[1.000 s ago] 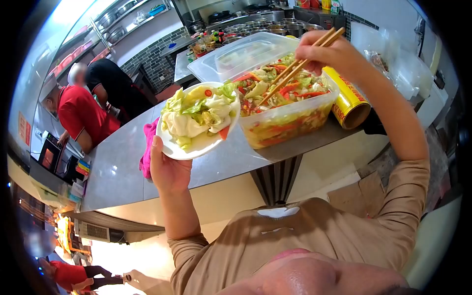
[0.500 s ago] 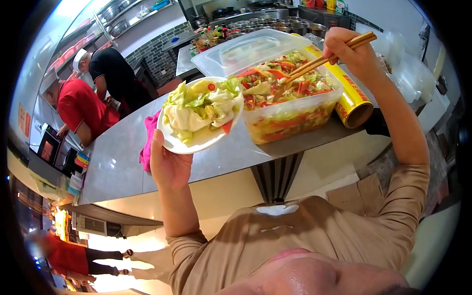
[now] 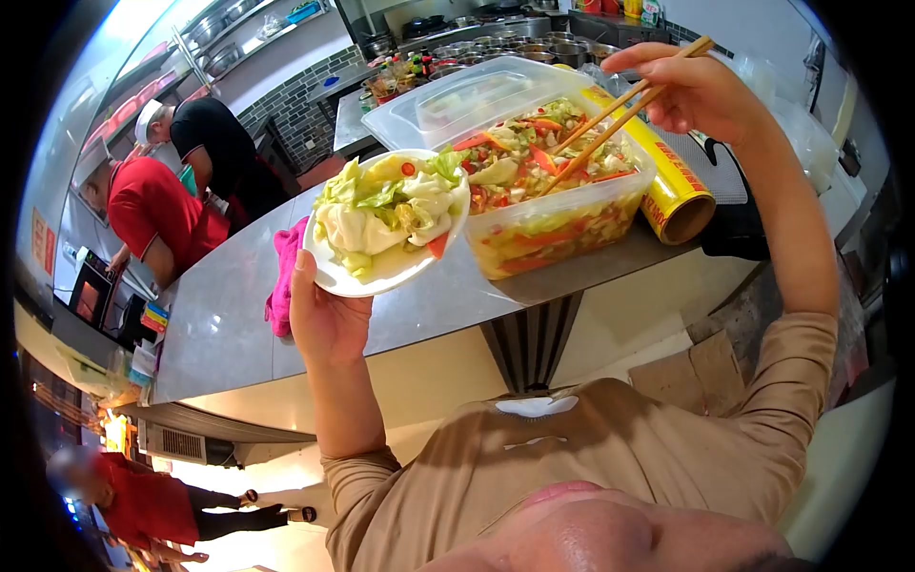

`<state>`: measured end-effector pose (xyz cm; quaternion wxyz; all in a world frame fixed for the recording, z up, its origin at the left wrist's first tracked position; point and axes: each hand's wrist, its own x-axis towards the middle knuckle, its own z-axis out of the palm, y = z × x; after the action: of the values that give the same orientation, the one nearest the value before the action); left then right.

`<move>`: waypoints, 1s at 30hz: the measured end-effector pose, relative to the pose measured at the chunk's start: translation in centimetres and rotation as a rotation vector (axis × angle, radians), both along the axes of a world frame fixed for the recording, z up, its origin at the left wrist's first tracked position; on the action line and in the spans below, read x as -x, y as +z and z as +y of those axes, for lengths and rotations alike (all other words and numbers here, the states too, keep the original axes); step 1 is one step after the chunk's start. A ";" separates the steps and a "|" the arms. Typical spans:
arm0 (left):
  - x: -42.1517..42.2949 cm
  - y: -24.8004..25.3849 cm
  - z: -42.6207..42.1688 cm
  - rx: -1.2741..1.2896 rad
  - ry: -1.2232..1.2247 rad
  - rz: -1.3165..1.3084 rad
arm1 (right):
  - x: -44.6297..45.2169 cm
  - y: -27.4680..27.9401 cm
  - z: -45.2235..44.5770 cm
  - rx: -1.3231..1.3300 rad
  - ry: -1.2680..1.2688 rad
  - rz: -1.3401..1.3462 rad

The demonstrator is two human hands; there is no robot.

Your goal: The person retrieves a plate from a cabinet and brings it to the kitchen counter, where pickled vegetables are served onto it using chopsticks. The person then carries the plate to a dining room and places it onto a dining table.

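Note:
My left hand [image 3: 331, 319] holds a white plate [image 3: 386, 283] from below, thumb at its rim. Pickled cabbage [image 3: 381, 214] with bits of red pepper is heaped on it. In my right hand [image 3: 701, 91] is a pair of wooden chopsticks [image 3: 618, 116], their tips spread apart and touching the vegetables. Those mixed pickled vegetables [image 3: 505, 172], cabbage with red and orange strips, fill a clear plastic tub [image 3: 562, 250] on the counter. The tub's translucent lid [image 3: 429, 107] leans behind it. The plate is just left of the tub.
A yellow roll of film [image 3: 679, 195] lies right of the tub on the grey counter [image 3: 229, 305]. A pink cloth [image 3: 284, 276] rests left of the plate. Two people in white caps [image 3: 167, 205] work beyond the counter; another person [image 3: 143, 496] walks at lower left. Metal pots [image 3: 515, 46] stand behind.
The chopsticks in my right hand have spread from together to apart, with the fingers opening up. The plate stays about where it was. The person at lower left has stepped along.

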<state>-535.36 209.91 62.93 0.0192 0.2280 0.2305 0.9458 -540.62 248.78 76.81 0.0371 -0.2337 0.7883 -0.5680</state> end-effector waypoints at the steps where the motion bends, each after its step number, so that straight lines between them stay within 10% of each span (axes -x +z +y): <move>1: 0.0 0.0 0.0 -0.003 -0.005 -0.002 | 0.3 -0.3 -0.3 0.036 0.007 -0.047; 8: 0.4 0.2 0.6 0.003 -0.010 0.005 | 0.9 -1.2 -2.4 -0.396 -0.100 0.295; 30: 1.0 0.5 2.0 0.043 0.006 -0.069 | 1.8 -0.8 2.5 0.070 -0.158 0.409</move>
<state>-536.32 211.90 63.43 0.0295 0.1942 0.2508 0.9479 -542.37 251.28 75.97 -0.1763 -0.2828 0.7752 -0.5367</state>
